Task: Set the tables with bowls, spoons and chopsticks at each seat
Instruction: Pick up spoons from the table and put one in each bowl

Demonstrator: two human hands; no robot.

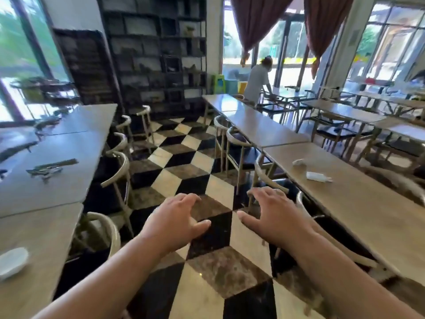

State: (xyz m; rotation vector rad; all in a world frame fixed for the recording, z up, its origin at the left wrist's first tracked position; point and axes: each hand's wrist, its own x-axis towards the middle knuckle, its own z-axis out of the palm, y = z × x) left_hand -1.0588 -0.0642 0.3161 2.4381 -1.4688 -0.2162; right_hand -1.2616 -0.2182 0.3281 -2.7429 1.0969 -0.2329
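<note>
My left hand (177, 221) and my right hand (273, 215) are stretched out over the aisle floor, palms down, fingers apart, holding nothing. A white dish (11, 261) lies on the left table (46, 238) near its front edge. Farther back on the left row lies a dark packet, apparently chopsticks with cutlery (51, 168), blurred. More dark items sit along that row behind it. On the right table (356, 203) lie two small white objects (318, 176), too blurred to name.
A checkered tile aisle (184, 162) runs between two rows of wooden tables with pale curved-back chairs (117, 171) tucked in. A person in white (257, 79) bends over a far table. Dark shelving (156, 54) stands at the aisle's end.
</note>
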